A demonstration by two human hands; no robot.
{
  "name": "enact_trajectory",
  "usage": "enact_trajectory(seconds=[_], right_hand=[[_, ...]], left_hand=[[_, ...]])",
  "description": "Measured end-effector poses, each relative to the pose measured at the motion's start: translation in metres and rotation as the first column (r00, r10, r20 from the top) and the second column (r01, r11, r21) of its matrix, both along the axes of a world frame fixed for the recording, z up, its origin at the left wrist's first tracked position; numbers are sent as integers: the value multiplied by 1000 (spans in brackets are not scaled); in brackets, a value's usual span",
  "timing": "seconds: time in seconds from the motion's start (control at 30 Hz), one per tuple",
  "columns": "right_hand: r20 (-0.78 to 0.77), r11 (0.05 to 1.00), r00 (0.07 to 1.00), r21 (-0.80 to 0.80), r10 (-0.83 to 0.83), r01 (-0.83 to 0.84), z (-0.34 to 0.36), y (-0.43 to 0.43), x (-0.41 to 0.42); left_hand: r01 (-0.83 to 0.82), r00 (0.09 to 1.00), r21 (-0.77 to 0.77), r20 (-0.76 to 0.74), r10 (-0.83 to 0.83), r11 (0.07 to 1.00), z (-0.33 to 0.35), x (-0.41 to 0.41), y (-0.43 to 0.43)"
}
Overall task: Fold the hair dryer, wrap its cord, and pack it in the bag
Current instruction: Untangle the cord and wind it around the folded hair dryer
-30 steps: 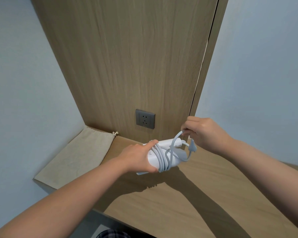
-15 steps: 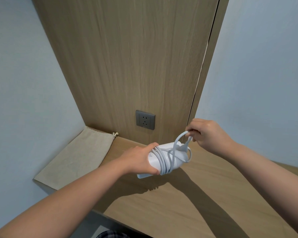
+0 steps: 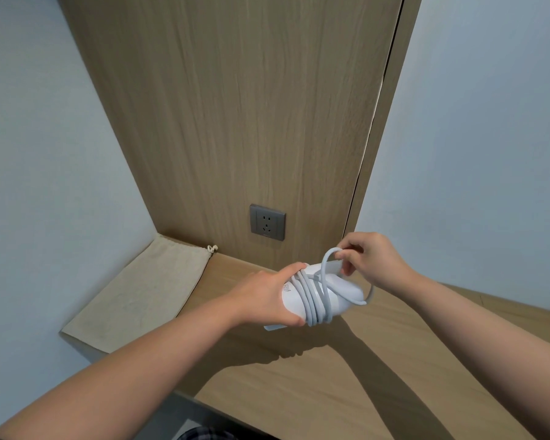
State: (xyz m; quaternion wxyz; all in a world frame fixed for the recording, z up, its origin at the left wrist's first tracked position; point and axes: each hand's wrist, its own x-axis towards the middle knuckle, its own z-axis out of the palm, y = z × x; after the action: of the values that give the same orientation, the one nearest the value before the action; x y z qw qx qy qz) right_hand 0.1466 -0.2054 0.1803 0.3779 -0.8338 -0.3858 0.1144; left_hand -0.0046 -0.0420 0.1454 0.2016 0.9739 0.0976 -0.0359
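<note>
The white folded hair dryer is held in the air above the wooden shelf. My left hand grips its left end. Several turns of the pale cord wrap around its body. My right hand pinches a loose loop of the cord just above the dryer's far side. The plug is hidden from view. The beige cloth drawstring bag lies flat on the left end of the shelf, against the wall.
A grey wall socket sits in the wooden back panel just above the shelf. Pale walls close in on the left and right. The shelf's front edge runs diagonally at the lower left.
My right hand has carried the cord end from the right of the dryer up over its top, and the hanging plug has gone out of sight. The dryer has tilted slightly.
</note>
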Motion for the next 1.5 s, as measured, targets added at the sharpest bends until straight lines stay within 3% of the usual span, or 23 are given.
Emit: enact_trajectory(seconds=[0.3,0.47,0.6,0.77,0.83,1.0,1.23,1.5], right_hand=[[192,982,976,-174,103,-69,-1,12,-2],[149,979,985,-200,82,-51,1,14,-5],[105,947,975,-281,195,-159,0,14,-8],[-158,852,921,-352,355,-389,15,5,-5],[-159,800,900,-414,405,-433,16,2,-7],[34,816,900,-437,434,-378,4,3,-9],[-18,798,884,-421,467,-430,1,9,-6],[26,795,910,-497,414,-348,-9,20,-12]], left_hand=[[21,998,118,55,-28,993,5,-1,-8],[1,997,161,72,-13,987,4,-1,-9],[-13,998,178,70,1,984,3,-2,-8],[-30,999,161,43,23,987,1,-5,-4],[-46,999,114,33,43,992,0,-5,-3],[-86,996,-27,25,87,996,-2,-4,-2],[-88,996,-27,15,88,996,-3,-6,-5],[-72,997,38,17,71,997,-6,-9,1]])
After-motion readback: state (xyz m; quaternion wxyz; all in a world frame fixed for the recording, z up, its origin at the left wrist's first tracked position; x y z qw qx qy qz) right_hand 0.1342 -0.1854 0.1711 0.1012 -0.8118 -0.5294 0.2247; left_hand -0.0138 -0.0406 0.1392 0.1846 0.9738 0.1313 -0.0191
